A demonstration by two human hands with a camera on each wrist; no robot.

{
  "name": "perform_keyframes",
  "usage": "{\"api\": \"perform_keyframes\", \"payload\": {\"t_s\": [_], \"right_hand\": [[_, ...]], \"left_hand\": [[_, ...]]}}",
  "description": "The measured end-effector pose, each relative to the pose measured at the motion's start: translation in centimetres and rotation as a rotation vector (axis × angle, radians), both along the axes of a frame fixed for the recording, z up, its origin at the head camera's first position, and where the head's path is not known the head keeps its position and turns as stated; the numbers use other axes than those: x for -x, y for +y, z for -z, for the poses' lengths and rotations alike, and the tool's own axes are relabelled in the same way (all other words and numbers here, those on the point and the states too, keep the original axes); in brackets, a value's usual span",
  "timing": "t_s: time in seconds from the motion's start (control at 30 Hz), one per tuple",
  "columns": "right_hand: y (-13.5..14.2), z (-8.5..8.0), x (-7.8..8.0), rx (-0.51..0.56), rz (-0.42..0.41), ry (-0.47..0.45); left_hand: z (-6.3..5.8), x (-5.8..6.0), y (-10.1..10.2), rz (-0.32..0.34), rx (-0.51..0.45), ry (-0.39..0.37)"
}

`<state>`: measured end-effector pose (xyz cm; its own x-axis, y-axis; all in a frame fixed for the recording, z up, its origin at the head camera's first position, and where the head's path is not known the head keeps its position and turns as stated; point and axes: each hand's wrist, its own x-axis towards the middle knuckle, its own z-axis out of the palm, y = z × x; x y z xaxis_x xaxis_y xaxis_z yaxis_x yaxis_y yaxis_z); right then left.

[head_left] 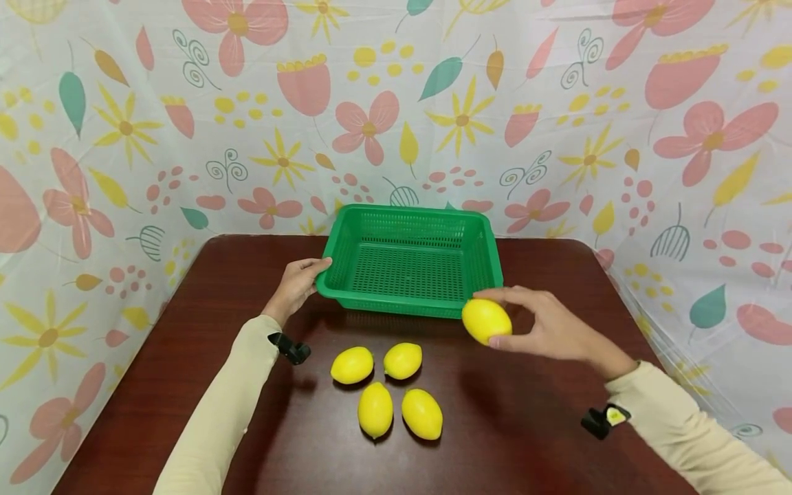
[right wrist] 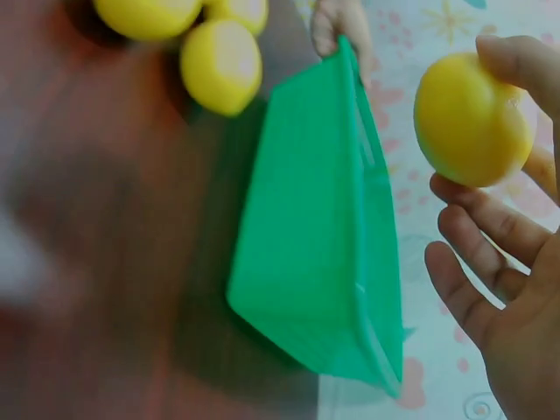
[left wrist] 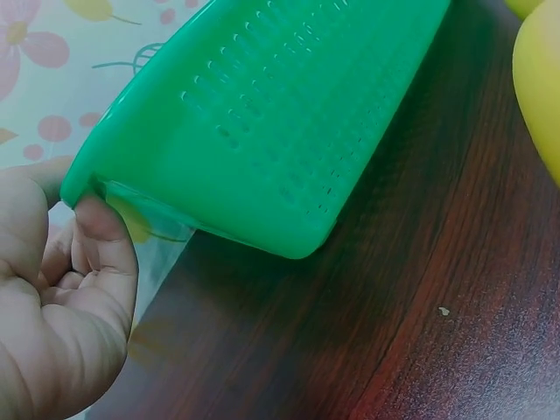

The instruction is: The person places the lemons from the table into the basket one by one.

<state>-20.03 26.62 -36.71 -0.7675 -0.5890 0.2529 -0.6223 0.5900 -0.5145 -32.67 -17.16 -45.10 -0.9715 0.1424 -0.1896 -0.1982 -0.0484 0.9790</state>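
Observation:
A green plastic basket (head_left: 402, 304) with slotted walls stands at the back of the table, and no lemon shows inside it. My left hand (head_left: 295, 287) pinches the basket's left rim between thumb and fingers; the left wrist view shows the fingertips under the lip (left wrist: 83, 179). Between thumb and fingers of my right hand (head_left: 551, 328) is a lemon (head_left: 486, 322), held up at the basket's front right corner. In the right wrist view that lemon (right wrist: 468, 121) is off the table, outside the rim. Several more lemons (head_left: 375, 410) lie grouped on the table in front of the basket.
The dark brown wooden table (head_left: 495, 440) reaches back to a flower-printed cloth (head_left: 396, 82) that hangs behind and along both sides. Each forearm wears a black wrist mount (head_left: 289, 348). The basket's back edge is close to the cloth.

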Motion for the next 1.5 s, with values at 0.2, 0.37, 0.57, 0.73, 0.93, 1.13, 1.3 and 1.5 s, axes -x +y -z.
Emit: {"api": "perform_keyframes", "payload": {"t_s": [0.2,0.37,0.57,0.73,0.93,1.13,1.3,1.5], "right_hand": [[0.8,-2.2,3.7,-0.006,-0.044,-0.104],[0.8,-3.3,7.3,-0.032,-0.069,-0.181],[0.1,-4.2,11.4,-0.075,-0.079,-0.214],[-0.9,-4.2,14.7,-0.118,-0.058,-0.243],[-2.4,-3.3,17.3,-0.17,-0.009,-0.283],[-3.6,-1.5,19.6,-0.166,0.024,-0.324],[-4.0,0.2,21.1,-0.121,0.049,-0.342],[-4.4,1.7,21.8,-0.189,0.115,-0.359]], "left_hand": [[0.3,0.0,0.1,-0.019,0.004,0.015],[0.3,-0.2,0.1,-0.03,-0.014,0.004],[0.5,-0.1,0.3,-0.031,-0.023,-0.004],[0.5,-0.1,0.3,-0.024,-0.01,0.0],[0.4,-0.1,0.2,-0.023,-0.004,0.005],[0.3,-0.1,0.1,-0.015,-0.001,0.006],[0.4,-0.1,0.0,-0.025,-0.014,0.0],[0.3,-0.2,0.2,-0.032,-0.041,-0.01]]}}
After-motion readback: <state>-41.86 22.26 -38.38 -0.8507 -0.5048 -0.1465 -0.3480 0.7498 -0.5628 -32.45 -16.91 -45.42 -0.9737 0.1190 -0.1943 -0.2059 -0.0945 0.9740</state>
